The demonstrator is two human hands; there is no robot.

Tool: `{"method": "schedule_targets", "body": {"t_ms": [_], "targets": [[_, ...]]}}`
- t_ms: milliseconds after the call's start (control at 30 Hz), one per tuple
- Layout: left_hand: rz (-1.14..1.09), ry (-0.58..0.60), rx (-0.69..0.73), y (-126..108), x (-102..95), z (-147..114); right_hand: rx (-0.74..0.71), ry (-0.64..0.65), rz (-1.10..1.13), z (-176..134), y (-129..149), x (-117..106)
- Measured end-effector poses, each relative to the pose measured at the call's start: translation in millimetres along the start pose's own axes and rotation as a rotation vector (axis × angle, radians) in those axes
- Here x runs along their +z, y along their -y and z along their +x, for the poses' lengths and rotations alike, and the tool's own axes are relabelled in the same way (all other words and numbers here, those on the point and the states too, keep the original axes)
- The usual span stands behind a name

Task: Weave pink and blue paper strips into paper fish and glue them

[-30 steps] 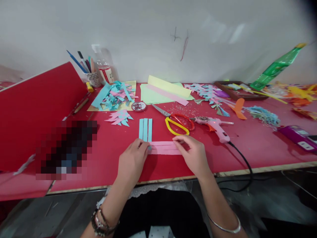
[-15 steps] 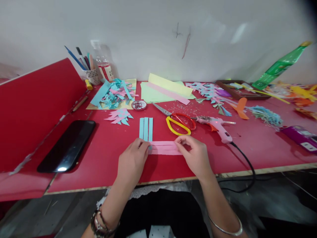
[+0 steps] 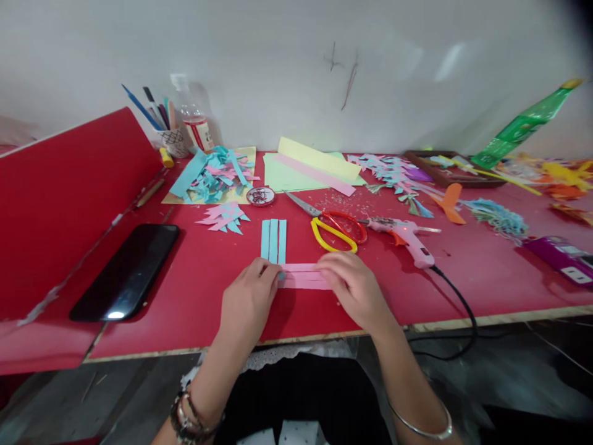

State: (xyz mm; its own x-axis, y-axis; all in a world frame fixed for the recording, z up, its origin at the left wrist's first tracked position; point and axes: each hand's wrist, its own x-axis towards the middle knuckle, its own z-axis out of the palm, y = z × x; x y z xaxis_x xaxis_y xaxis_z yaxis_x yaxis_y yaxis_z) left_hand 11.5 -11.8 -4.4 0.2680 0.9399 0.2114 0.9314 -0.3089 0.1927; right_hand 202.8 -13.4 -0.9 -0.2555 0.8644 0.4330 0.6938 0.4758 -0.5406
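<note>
On the red bench (image 3: 185, 334): pink paper strips (image 3: 299, 276) in two hands' reach

Laid side by side, running left to right, in the near middle of the bench. At the left ends, the left hand (image 3: 250, 296), with grip closed on the pink paper strips. At the right ends, the right hand (image 3: 354, 287), with bent fingers on top. Open or closed there, cannot tell.

Just past the left hand, three blue strips (image 3: 273, 241) in a row, pointing to the far side, with near ends by the fingers. A little bit of blue between the fingertips too.

Past the right hand, scissors (image 3: 320, 214) with one red and one yellow handle. Just to the right, a pink glue gun (image 3: 410, 236) with a small red light and a black cord.

Over on the left, a black phone (image 3: 127, 272), lying flat. Farther back, a small pile of pink and blue cut paper (image 3: 225, 217), then a big messy heap (image 3: 217, 176) on a yellow sheet. To the right of the heap, a round tin-like thing (image 3: 260, 196).

At the far left, a cup (image 3: 173, 143) full of pens, beside a clear bottle (image 3: 198, 131). At the far right, a green bottle (image 3: 521, 127), tilted.
</note>
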Motion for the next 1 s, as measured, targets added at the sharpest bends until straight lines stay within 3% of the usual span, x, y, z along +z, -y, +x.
{"method": "schedule_targets", "body": {"t_ms": [100, 167, 633, 867, 1000], "targets": [[-0.004, -0.006, 0.003, -0.1, 0.4, 0.5, -0.116, 0.195, -0.071, 3.9, 1.9, 1.1], [-0.01, -0.006, 0.009, -0.2, 0.5, 0.7, -0.117, 0.239, -0.084, 5.0, 2.4, 3.0], [-0.011, -0.011, 0.017, 0.2, 1.2, 0.1, -0.007, 0.145, -0.025, 3.4, -0.7, 5.7], [-0.008, 0.002, 0.019, 1.2, 2.1, -0.7, -0.132, 0.212, -0.042, 4.5, -1.9, 5.0], [-0.001, -0.003, 0.016, 0.6, 0.9, -0.7, -0.099, 0.174, 0.011, 3.7, -2.9, 7.3]]}}
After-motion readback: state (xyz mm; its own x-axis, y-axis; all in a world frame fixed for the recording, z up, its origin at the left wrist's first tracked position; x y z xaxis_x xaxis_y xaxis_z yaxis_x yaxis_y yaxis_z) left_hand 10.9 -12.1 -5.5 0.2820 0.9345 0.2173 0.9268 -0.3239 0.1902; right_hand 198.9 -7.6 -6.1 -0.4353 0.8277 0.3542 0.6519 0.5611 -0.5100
